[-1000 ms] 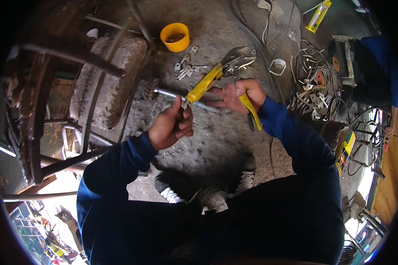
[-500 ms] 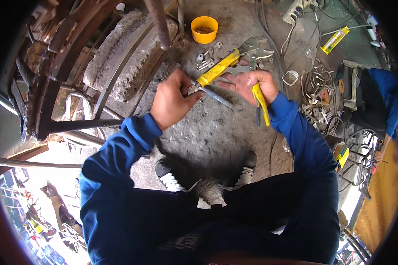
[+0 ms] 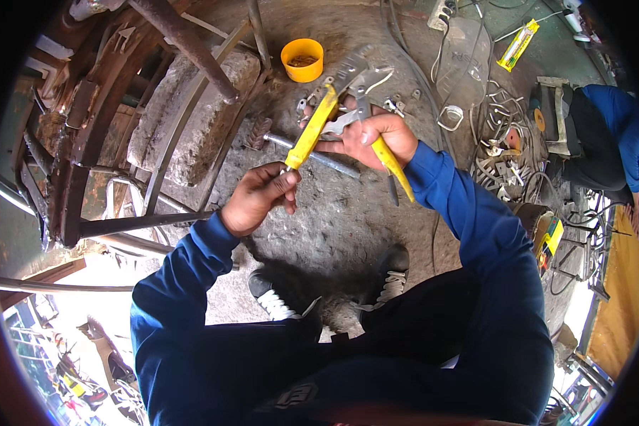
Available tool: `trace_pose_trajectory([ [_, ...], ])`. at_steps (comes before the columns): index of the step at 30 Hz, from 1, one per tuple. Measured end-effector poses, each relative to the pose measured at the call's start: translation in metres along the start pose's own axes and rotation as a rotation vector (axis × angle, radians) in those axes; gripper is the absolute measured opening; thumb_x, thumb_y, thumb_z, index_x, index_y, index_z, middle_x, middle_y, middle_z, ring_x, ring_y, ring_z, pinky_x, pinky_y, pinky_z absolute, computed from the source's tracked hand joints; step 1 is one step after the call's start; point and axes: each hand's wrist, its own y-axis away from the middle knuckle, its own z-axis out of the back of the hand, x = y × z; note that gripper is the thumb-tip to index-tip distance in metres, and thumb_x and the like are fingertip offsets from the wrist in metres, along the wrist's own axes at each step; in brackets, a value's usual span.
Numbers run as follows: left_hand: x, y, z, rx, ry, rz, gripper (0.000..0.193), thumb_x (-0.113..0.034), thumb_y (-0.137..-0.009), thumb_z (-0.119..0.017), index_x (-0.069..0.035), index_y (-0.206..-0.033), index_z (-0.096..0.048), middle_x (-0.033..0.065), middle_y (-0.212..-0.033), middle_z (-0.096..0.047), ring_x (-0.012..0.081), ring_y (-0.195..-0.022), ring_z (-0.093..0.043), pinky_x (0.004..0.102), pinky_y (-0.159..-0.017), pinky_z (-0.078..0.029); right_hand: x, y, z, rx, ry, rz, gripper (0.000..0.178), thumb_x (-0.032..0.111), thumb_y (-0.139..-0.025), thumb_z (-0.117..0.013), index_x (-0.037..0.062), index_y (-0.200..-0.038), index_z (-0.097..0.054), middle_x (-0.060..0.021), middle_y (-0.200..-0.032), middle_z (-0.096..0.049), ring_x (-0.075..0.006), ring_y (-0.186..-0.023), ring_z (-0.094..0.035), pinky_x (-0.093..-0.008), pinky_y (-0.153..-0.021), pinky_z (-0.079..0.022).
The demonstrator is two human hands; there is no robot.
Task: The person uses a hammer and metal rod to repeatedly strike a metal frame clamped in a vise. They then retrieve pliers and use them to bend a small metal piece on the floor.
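The pliers [image 3: 311,135] lie across the space between the left hand [image 3: 257,197], at one handle's end, and the right hand [image 3: 397,139], around the other handle. Below them, a hammer [image 3: 342,166] rests on the floor [image 3: 312,227]. Beyond stands a tub [image 3: 302,74] with bits in it; left of it, a block [image 3: 192,121] lies behind the bars of a frame [image 3: 96,128]. Right of the right hand sits a heap of bent pieces [image 3: 500,167], a packet [image 3: 518,45] beyond it. Shoes [image 3: 394,260] stand nearer than the hands.
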Motion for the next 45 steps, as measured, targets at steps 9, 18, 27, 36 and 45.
trace_pose_trajectory([
  [9, 0.003, 0.002, 0.018, -0.067, -0.452, -0.191, 0.030, -0.021, -0.088, -0.062, 0.000, -0.109, -0.057, 0.0116, -0.093, -0.065, 0.0193, -0.076, -0.063, 0.0314, -0.069, -0.051, -0.001, 0.006, -0.008, -0.194, 0.244, -0.065, 0.080, 0.005, -0.058, -0.051, -0.0008, -0.137, -0.040, -0.0191, -0.135, -0.049, -0.0304, -0.126, -0.047, -0.0489, -0.108, -0.033],
  [18, 0.015, 0.008, -0.027, 0.319, 0.192, 0.245, 0.065, -0.054, -0.097, -0.040, 0.000, -0.132, -0.046, 0.0108, -0.107, -0.059, 0.0214, -0.092, -0.061, 0.0379, -0.081, -0.051, -0.001, 0.015, -0.011, -0.392, 0.252, 0.109, 0.044, -0.002, -0.078, -0.064, 0.0065, -0.120, -0.053, -0.0055, -0.106, -0.060, -0.0212, -0.100, -0.059, -0.0398, -0.089, -0.049],
  [27, 0.033, 0.009, -0.030, 0.257, 0.390, 0.245, 0.050, -0.044, -0.098, -0.049, 0.001, -0.119, -0.055, 0.0059, -0.092, -0.061, 0.0174, -0.080, -0.059, 0.0343, -0.077, -0.050, -0.002, 0.017, -0.022, -0.159, 0.149, 0.024, 0.075, -0.016, -0.070, -0.057, 0.0088, -0.139, -0.040, -0.0077, -0.120, -0.056, -0.0275, -0.118, -0.054, -0.0461, -0.101, -0.044],
  [36, 0.018, 0.010, -0.014, -0.297, -0.691, -0.215, 0.014, -0.009, -0.085, -0.071, 0.000, -0.087, -0.061, 0.0009, -0.070, -0.057, 0.0087, -0.066, -0.052, 0.0251, -0.058, -0.042, 0.008, 0.019, -0.028, -0.129, 0.235, -0.126, 0.065, -0.008, -0.065, -0.045, -0.0023, -0.129, -0.044, -0.0143, -0.119, -0.054, -0.0271, -0.115, -0.054, -0.0545, -0.105, -0.042],
  [45, 0.002, 0.023, -0.004, 0.399, 0.336, 0.233, 0.054, -0.041, -0.093, -0.054, 0.003, -0.124, -0.050, 0.0127, -0.097, -0.064, 0.0254, -0.082, -0.064, 0.0388, -0.076, -0.052, 0.005, 0.018, -0.022, -0.122, 0.367, -0.015, 0.069, -0.010, -0.065, -0.048, -0.0046, -0.133, -0.037, -0.0158, -0.121, -0.052, -0.0290, -0.112, -0.058, -0.0400, -0.103, -0.047],
])
